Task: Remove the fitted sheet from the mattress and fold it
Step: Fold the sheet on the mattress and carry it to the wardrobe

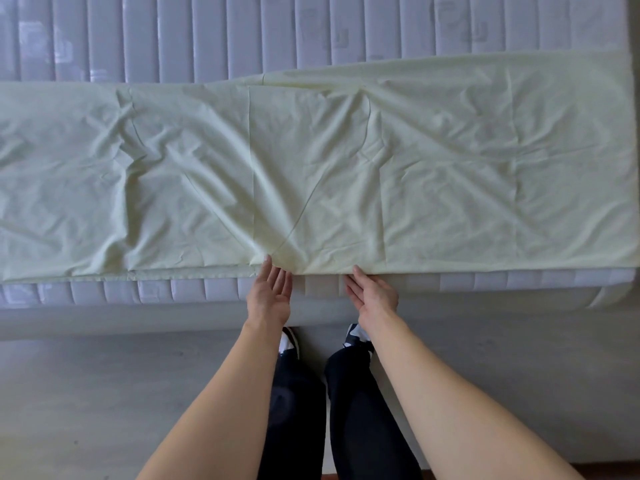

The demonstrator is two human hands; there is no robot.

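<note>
Sheet [311,168] is off and lies as a long folded band across the mattress [311,29], both flat hands, left [269,295] and right [374,294], touching its six-o'clock edge, next probably gripping for another fold.

- Pale sheet [311,174] folded into a long band across bare quilted mattress [242,32].
- Left hand [272,296] and right hand [372,294], fingers straight, at the sheet's near edge.
- Grey floor [104,393] below.

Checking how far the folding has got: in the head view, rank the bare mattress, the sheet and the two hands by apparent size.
1. sheet
2. mattress
3. left hand and right hand, look alike
</note>
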